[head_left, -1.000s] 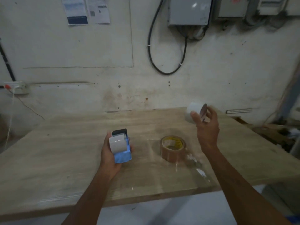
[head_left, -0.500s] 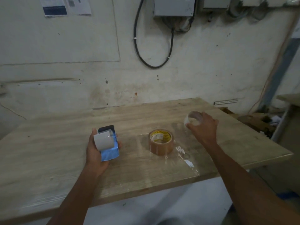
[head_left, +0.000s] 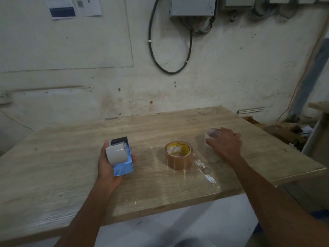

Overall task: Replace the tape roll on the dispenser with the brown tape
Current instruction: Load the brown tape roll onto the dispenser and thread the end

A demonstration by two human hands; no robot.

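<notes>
My left hand [head_left: 108, 166] holds the blue tape dispenser [head_left: 122, 165] above the wooden table [head_left: 71, 175]; its grey-white drum [head_left: 116, 154] faces up and a black part sits at its far end. The brown tape roll [head_left: 179, 155] lies flat on the table between my hands, yellow label inside its core. At the right, my right hand [head_left: 225, 143] rests over a clear tape roll [head_left: 211, 134] that sits on the table, fingers still around it.
The table's right edge [head_left: 302, 172] and front edge are close. Shiny clear tape patches [head_left: 208, 176] stick to the surface near the brown roll. Cardboard clutter [head_left: 284, 131] lies beyond the right side. A wall with cable and boxes stands behind.
My right hand lowered the clear roll from mid-air down onto the table at the right. The left hand kept hold of the dispenser. The camera view shifted.
</notes>
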